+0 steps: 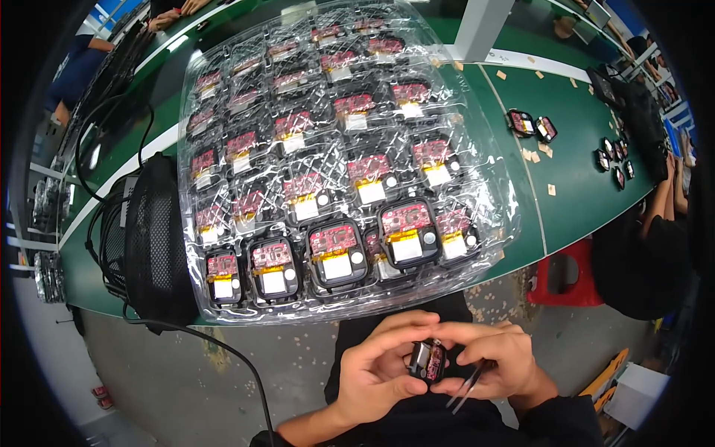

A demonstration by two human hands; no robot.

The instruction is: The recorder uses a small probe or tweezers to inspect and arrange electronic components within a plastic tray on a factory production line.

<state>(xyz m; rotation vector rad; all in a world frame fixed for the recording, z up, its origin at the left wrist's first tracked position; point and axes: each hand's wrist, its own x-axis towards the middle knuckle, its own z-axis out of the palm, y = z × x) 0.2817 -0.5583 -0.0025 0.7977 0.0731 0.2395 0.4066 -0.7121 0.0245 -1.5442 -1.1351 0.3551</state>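
Over my lap, my left hand (383,365) grips a small black device case (427,362) by its edges, fingers above and thumb below. Inside the case a red circuit board and a silvery part show; it is tilted on its side. My right hand (497,361) is closed around thin metal tweezers (468,387), whose prongs point down and toward me. Its fingertips are close to the case's right side; whether they touch it I cannot tell. In front of my hands a clear plastic tray (497,223) carries rows of similar open black cases with red boards and white blocks.
A black mesh bag (156,238) with cables stands left of the tray, and one cable hangs toward the floor. Several loose devices (620,153) lie on the green table (514,186) at right, with small beige scraps. A red stool (570,276) and other people are nearby.
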